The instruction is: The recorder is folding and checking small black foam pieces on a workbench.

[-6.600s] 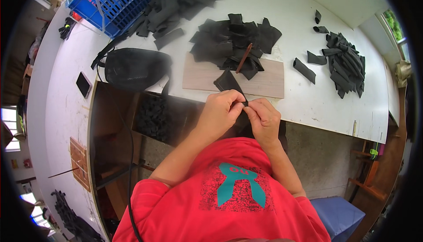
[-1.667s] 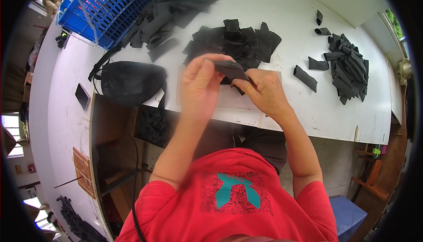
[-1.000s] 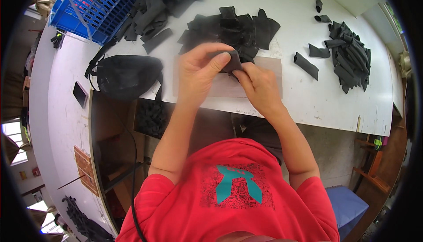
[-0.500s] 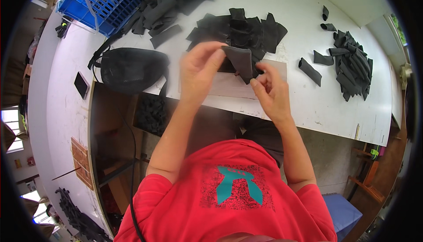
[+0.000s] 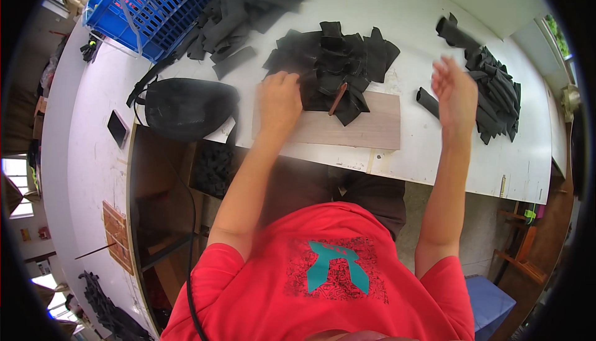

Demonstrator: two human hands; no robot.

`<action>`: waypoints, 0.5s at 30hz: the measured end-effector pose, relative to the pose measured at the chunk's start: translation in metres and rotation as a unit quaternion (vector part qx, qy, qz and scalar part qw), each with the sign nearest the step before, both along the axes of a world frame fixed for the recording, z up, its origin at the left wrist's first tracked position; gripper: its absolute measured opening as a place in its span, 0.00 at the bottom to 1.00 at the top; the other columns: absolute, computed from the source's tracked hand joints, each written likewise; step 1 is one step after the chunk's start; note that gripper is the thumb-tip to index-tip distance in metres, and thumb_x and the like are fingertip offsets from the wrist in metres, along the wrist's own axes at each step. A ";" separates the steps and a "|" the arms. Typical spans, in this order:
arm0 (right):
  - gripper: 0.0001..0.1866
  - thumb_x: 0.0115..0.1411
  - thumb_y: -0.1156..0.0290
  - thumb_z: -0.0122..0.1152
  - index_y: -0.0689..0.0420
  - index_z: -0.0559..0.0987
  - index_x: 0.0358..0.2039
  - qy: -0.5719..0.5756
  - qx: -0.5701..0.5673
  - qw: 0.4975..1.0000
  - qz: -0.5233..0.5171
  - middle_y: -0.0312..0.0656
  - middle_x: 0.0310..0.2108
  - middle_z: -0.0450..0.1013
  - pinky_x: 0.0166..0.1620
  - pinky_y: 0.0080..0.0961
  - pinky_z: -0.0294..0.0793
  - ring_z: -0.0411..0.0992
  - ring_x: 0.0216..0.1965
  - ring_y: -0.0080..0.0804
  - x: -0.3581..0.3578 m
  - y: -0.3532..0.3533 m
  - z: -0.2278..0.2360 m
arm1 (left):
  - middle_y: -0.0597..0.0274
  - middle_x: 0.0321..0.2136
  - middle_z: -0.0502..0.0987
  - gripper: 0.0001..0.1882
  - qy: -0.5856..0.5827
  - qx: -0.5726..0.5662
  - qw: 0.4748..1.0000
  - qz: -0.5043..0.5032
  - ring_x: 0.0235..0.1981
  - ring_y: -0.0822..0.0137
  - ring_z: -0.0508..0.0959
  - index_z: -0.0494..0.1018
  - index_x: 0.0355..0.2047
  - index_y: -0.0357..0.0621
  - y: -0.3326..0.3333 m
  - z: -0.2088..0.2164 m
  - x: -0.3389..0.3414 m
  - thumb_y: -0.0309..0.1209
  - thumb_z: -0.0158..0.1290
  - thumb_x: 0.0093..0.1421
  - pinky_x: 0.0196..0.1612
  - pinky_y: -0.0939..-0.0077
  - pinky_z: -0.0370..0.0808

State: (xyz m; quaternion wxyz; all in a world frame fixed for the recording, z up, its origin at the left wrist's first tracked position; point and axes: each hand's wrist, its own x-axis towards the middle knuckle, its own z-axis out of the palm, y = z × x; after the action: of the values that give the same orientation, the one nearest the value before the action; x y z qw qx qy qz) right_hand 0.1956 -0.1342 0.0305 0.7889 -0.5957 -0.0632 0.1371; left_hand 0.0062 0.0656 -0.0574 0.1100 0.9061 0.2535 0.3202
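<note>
Middle pile [image 5: 335,61] lies at 2 o'clock from the nearer left hand [image 5: 280,102], curled, hold unclear; right hand [image 5: 456,89] loosely spread, empty.

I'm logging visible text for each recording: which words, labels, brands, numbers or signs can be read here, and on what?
None can be read with confidence.
Red shirt: chest print with a teal shape over dense black patterning; its small marks are too folded and fine to read.
White table: small dark marks along the front edge, too small to read.
Black pieces: no lettering visible.
</note>
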 end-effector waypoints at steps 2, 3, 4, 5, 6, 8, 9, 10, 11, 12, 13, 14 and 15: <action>0.13 0.53 0.67 0.52 0.65 0.72 0.33 -0.031 -0.030 0.999 0.017 0.37 0.21 0.69 0.22 0.12 0.61 0.63 0.19 0.18 -0.034 -0.013 -0.027 | 0.57 0.30 0.73 0.09 -0.041 0.018 0.999 -0.002 0.31 0.59 0.71 0.72 0.30 0.40 0.003 0.001 -0.004 0.22 0.51 0.45 0.35 0.68 0.66; 0.11 0.53 0.68 0.52 0.64 0.72 0.31 -0.032 -0.081 0.994 0.066 0.35 0.18 0.67 0.22 0.11 0.59 0.62 0.17 0.17 -0.055 -0.016 -0.032 | 0.54 0.31 0.72 0.08 -0.091 -0.024 0.995 -0.014 0.33 0.56 0.70 0.72 0.29 0.38 0.003 0.008 -0.006 0.22 0.50 0.45 0.36 0.67 0.66; 0.09 0.54 0.70 0.51 0.64 0.73 0.29 -0.026 -0.081 0.987 0.135 0.34 0.17 0.67 0.22 0.12 0.60 0.62 0.17 0.16 -0.074 -0.018 -0.041 | 0.52 0.32 0.72 0.08 -0.141 -0.066 0.987 -0.026 0.35 0.53 0.70 0.72 0.29 0.36 0.003 0.014 -0.010 0.23 0.50 0.46 0.38 0.67 0.66; 0.08 0.55 0.71 0.50 0.63 0.73 0.28 -0.024 -0.106 0.978 0.178 0.34 0.17 0.66 0.22 0.12 0.61 0.62 0.18 0.16 -0.092 -0.015 -0.043 | 0.55 0.30 0.73 0.09 -0.164 -0.045 0.985 -0.031 0.33 0.61 0.72 0.71 0.31 0.34 0.006 0.018 -0.016 0.24 0.50 0.48 0.36 0.73 0.68; 0.07 0.55 0.72 0.50 0.63 0.73 0.29 -0.041 -0.142 0.962 0.230 0.33 0.17 0.66 0.24 0.13 0.64 0.64 0.19 0.17 -0.106 -0.013 -0.044 | 0.55 0.30 0.73 0.09 -0.160 -0.045 0.986 -0.034 0.33 0.61 0.72 0.71 0.31 0.34 0.006 0.025 -0.023 0.24 0.50 0.48 0.36 0.73 0.68; 0.07 0.53 0.73 0.52 0.64 0.73 0.30 -0.062 -0.163 0.954 0.245 0.34 0.18 0.67 0.26 0.14 0.66 0.65 0.21 0.18 -0.128 -0.005 -0.040 | 0.61 0.28 0.74 0.10 -0.184 -0.425 0.885 -0.050 0.31 0.72 0.72 0.70 0.33 0.32 -0.004 0.041 -0.043 0.26 0.49 0.52 0.35 0.79 0.67; 0.07 0.52 0.74 0.53 0.64 0.72 0.31 -0.148 -0.128 0.950 0.244 0.34 0.19 0.67 0.27 0.15 0.66 0.66 0.22 0.18 -0.134 0.000 -0.039 | 0.68 0.27 0.73 0.11 -0.212 -0.487 0.843 -0.087 0.30 0.79 0.69 0.70 0.35 0.32 -0.010 0.045 -0.055 0.27 0.48 0.55 0.36 0.84 0.66; 0.08 0.51 0.76 0.54 0.64 0.72 0.32 -0.232 -0.093 0.939 0.237 0.35 0.20 0.68 0.28 0.15 0.67 0.66 0.24 0.17 -0.139 0.004 -0.039 | 0.69 0.27 0.72 0.11 -0.173 -0.545 0.813 -0.111 0.31 0.79 0.69 0.70 0.36 0.33 -0.018 0.049 -0.063 0.27 0.47 0.55 0.36 0.84 0.66; 0.08 0.51 0.76 0.54 0.64 0.72 0.32 -0.230 -0.092 0.939 0.237 0.35 0.20 0.68 0.28 0.15 0.67 0.66 0.24 0.17 -0.146 0.010 -0.035 | 0.69 0.27 0.72 0.10 -0.134 -0.600 0.777 -0.133 0.31 0.79 0.69 0.70 0.36 0.34 -0.027 0.053 -0.069 0.27 0.46 0.55 0.36 0.84 0.66; 0.08 0.50 0.76 0.55 0.64 0.72 0.31 -0.174 -0.066 0.954 0.237 0.35 0.20 0.67 0.28 0.15 0.66 0.65 0.23 0.17 -0.153 0.017 -0.027 | 0.71 0.28 0.72 0.10 -0.084 -0.656 0.733 -0.158 0.31 0.81 0.68 0.70 0.37 0.36 -0.038 0.056 -0.075 0.27 0.46 0.56 0.36 0.85 0.66; 0.07 0.49 0.76 0.56 0.64 0.73 0.30 -0.116 -0.040 0.965 0.232 0.35 0.20 0.67 0.27 0.14 0.64 0.64 0.23 0.16 -0.157 0.020 -0.022 | 0.71 0.30 0.72 0.10 -0.078 -0.682 0.697 -0.208 0.31 0.80 0.68 0.70 0.37 0.36 -0.051 0.059 -0.073 0.28 0.45 0.57 0.36 0.86 0.66; 0.07 0.49 0.76 0.56 0.64 0.73 0.30 -0.114 -0.041 0.965 0.233 0.35 0.20 0.67 0.27 0.14 0.64 0.64 0.23 0.16 -0.154 0.018 -0.027 | 0.69 0.31 0.71 0.10 -0.079 -0.711 0.661 -0.227 0.32 0.80 0.69 0.69 0.37 0.36 -0.061 0.057 -0.072 0.28 0.44 0.58 0.37 0.85 0.66; 0.06 0.49 0.75 0.56 0.64 0.74 0.28 -0.081 -0.063 0.962 0.252 0.34 0.20 0.66 0.26 0.14 0.62 0.63 0.23 0.15 -0.148 0.015 -0.033 | 0.68 0.31 0.72 0.10 -0.133 -0.743 0.626 -0.193 0.33 0.79 0.69 0.68 0.37 0.35 -0.071 0.054 -0.069 0.28 0.44 0.58 0.37 0.85 0.66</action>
State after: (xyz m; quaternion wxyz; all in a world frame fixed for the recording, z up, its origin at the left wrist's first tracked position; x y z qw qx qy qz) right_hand 0.0472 -0.1196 -0.0029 0.6817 -0.6185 -0.2662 0.2861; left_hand -0.0633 -0.0054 -0.0036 0.8380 0.4922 0.2075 0.1113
